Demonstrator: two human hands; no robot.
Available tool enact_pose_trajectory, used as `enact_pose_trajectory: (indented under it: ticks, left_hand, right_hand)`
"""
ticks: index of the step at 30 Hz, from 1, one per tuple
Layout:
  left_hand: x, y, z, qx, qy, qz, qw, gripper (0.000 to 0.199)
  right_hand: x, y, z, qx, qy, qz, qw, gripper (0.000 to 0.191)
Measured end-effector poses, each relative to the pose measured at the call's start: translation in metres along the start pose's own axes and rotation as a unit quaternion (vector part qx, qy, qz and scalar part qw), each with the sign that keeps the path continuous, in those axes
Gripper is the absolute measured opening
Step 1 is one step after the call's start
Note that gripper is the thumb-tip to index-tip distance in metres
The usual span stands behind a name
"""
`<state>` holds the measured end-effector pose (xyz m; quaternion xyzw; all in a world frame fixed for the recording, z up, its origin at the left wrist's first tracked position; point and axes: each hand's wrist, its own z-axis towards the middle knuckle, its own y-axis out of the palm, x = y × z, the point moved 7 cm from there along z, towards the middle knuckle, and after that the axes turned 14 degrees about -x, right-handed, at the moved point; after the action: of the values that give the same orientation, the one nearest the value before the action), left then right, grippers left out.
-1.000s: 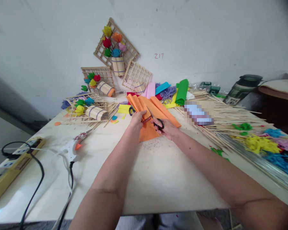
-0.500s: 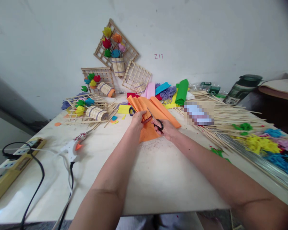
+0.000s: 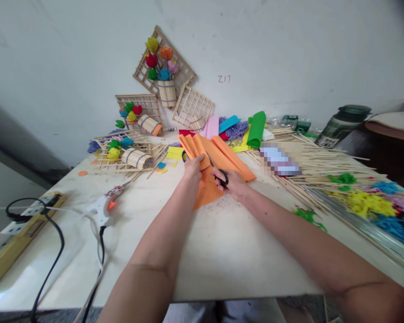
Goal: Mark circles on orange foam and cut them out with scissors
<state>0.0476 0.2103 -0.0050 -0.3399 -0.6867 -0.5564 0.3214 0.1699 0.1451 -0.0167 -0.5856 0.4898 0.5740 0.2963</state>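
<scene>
My left hand (image 3: pixel 193 169) is closed on the folded edge of a sheet of orange crepe paper (image 3: pixel 208 190), thumb on top. In my right hand (image 3: pixel 234 183) is a pair of black-handled scissors (image 3: pixel 223 178), gripped by the finger loops. The scissor blades point away from me and lie against the folded paper, just right of my left fingertips. How far apart the blades are is hard to make out. More of the orange paper spreads behind both hands in long folds. Another dark loop handle (image 3: pixel 184 155) shows beside my left hand, partly hidden.
On the left lie a glue gun (image 3: pixel 103 208) and a power strip (image 3: pixel 30 224) with cords. Stick lattices with paper flowers (image 3: pixel 131 114) stand at the back. Rolled coloured paper (image 3: pixel 256 130), many thin sticks (image 3: pixel 323 157), paper scraps (image 3: pixel 370 202) and a dark bottle (image 3: pixel 343 125) are on the right.
The folded paper at my left fingers has shifted, and a dark curled fold there no longer shows. The near corner of the sheet reaches slightly closer to me. Both hands keep their grip.
</scene>
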Motion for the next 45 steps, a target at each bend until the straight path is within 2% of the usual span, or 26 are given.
enact_pose_trajectory:
  ticks: [8, 18, 26, 32, 36, 45]
  left_hand:
    - [-0.002, 0.006, -0.002, -0.008, 0.016, -0.022, 1.000, 0.016]
    - [0.000, 0.012, -0.008, -0.015, 0.028, -0.011, 0.999, 0.017]
    - [-0.001, 0.008, -0.001, -0.011, 0.038, -0.013, 0.999, 0.018]
    - [-0.007, 0.002, 0.010, -0.009, 0.036, 0.005, 0.999, 0.020]
    - [-0.006, 0.002, 0.008, 0.000, 0.027, 0.006, 1.000, 0.022]
    - [-0.004, 0.004, 0.006, -0.016, 0.043, -0.018, 0.999, 0.024]
  right_hand:
    - [-0.011, 0.003, -0.005, 0.019, 0.000, 0.028, 0.999, 0.032]
    - [-0.015, -0.002, 0.001, -0.028, -0.024, 0.027, 0.999, 0.038]
    - [-0.014, -0.004, 0.001, 0.017, -0.016, 0.031, 0.999, 0.032]
    - [-0.012, -0.006, 0.004, 0.023, -0.023, 0.038, 0.999, 0.025]
    - [-0.014, -0.005, 0.003, 0.024, -0.027, 0.031, 0.999, 0.024]
    - [-0.013, -0.005, 0.003, 0.030, -0.028, 0.029, 0.999, 0.024]
